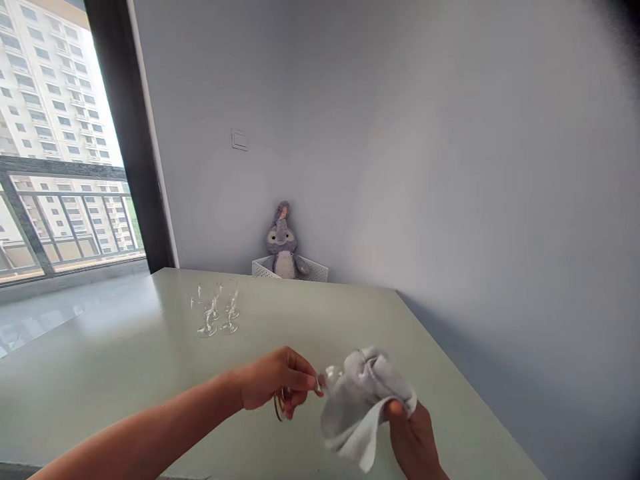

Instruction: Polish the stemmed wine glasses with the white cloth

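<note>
My left hand (pixel 283 380) pinches the stem of a small clear stemmed glass (pixel 332 373), which lies sideways over the table. Its round foot shows beneath my fingers. My right hand (pixel 413 433) grips a light grey cloth (pixel 365 393), bunched over the bowl end of the glass. Most of the bowl is hidden under the cloth, and so are several of my right fingers. Farther off to the left, several other clear stemmed glasses (pixel 217 310) stand together on the table.
The pale green table (pixel 280 307) reaches toward the wall corner, its right edge running beside a grey wall (pixel 475 200). Beyond its far edge, a plush toy (pixel 283 243) sits in a white perforated basket (pixel 320 271). A window with a railing (pixel 75 197) is at left.
</note>
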Motion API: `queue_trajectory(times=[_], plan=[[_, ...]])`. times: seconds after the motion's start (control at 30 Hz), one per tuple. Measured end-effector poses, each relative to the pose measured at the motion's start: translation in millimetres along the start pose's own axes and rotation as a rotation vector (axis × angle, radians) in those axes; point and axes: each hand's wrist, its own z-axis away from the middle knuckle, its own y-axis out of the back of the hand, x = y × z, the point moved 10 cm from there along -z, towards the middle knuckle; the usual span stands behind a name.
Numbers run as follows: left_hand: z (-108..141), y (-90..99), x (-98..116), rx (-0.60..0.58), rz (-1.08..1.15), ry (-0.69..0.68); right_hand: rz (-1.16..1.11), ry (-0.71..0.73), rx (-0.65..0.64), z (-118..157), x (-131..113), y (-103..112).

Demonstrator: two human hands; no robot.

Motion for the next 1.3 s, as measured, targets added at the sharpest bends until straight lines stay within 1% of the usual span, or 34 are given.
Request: queue_trajectory(times=[0.03, 0.07, 0.1, 0.13, 0.17, 0.2, 0.27, 0.3, 0.37, 0.43, 0.5, 0.57, 0.63, 0.7, 0.77, 0.8, 0.87, 0.93, 1.03, 1.1, 1.13, 1.17, 1.2, 1.27, 1.3], plan=[[-2.1, 11.4, 0.4, 0.077, -0.022, -0.009, 0.000, -0.046, 0.061, 0.5, 7.1, 9.3], [-3.1, 23.6, 1.7, 0.162, -0.066, -0.019, 0.015, -0.049, 0.096, -0.6, 7.5, 16.2], [-3.3, 34.9, 3.7, 0.244, -0.126, -0.024, 0.053, -0.008, 0.106, -3.6, 0.6, 20.0], [-3.1, 43.9, 5.6, 0.317, -0.195, -0.023, 0.117, 0.069, 0.078, -8.0, -12.2, 18.2], [-2.9, 49.9, 7.8, 0.376, -0.272, -0.020, 0.206, 0.168, 0.011, -12.6, -28.0, 9.1], [-3.4, 51.7, 10.8, 0.412, -0.367, -0.023, 0.310, 0.272, -0.087, -16.2, -43.5, -6.7], [-6.0, 45.6, 18.5, 0.440, -0.630, -0.052, 0.522, 0.458, -0.290, -20.0, -64.5, -47.5], [-6.8, 40.7, 23.3, 0.462, -0.780, -0.083, 0.600, 0.521, -0.350, -22.7, -69.0, -65.5], [-5.9, 30.2, 33.9, 0.526, -1.052, -0.178, 0.666, 0.548, -0.366, -35.6, -67.6, -88.6], [-1.8, 25.9, 40.8, 0.611, -1.205, -0.267, 0.604, 0.468, -0.367, -54.0, -54.3, -100.1], [1.0, 27.9, 42.2, 0.664, -1.261, -0.325, 0.421, 0.310, -0.354, -74.1, -34.0, -101.7], [1.3, 37.1, 39.8, 0.711, -1.235, -0.344, 0.148, 0.083, -0.288, -92.2, -7.3, -98.1], [-1.4, 50.1, 34.7, 0.764, -1.138, -0.342, -0.176, -0.170, -0.180, -101.7, 23.9, -99.1], [-7.1, 63.7, 26.3, 0.828, -1.009, -0.325, -0.497, -0.403, -0.016, -101.0, 54.7, -106.8], [-15.3, 73.1, 16.3, 0.885, -0.901, -0.315, -0.751, -0.598, 0.152, -92.6, 81.1, -121.2], [-20.2, 76.2, 11.3, 0.907, -0.864, -0.312, -0.840, -0.689, 0.210, -86.8, 91.6, -131.0], [-30.0, 80.6, 3.0, 0.947, -0.813, -0.314, -0.959, -0.832, 0.253, -76.8, 103.7, -152.8], [-36.4, 84.3, -0.1, 1.005, -0.780, -0.337, -1.035, -0.879, 0.240, -72.1, 104.5, -171.0], [-36.1, 87.6, 7.0, 1.136, -0.767, -0.411, -1.087, -0.813, 0.193, -69.3, 95.8, -187.4], [-30.8, 87.5, 14.6, 1.237, -0.787, -0.455, -1.105, -0.759, 0.093, -65.4, 89.2, -199.2], [-29.0, 86.6, 17.6, 1.268, -0.798, -0.476, -1.109, -0.740, 0.030, -62.5, 87.6, -205.0], [-28.7, 86.0, 19.0, 1.277, -0.802, -0.495, -1.103, -0.727, -0.028, -58.9, 88.3, -209.8], [-31.2, 86.1, 18.3, 1.253, -0.793, -0.507, -1.079, -0.726, -0.064, -54.9, 92.5, -212.4], [-42.4, 92.4, 8.0, 1.143, -0.691, -0.488, -0.939, -0.743, -0.058, -47.4, 110.6, -208.5], [-49.4, 98.7, -1.5, 1.081, -0.588, -0.455, -0.830, -0.747, -0.044, -44.8, 120.6, -203.6]])
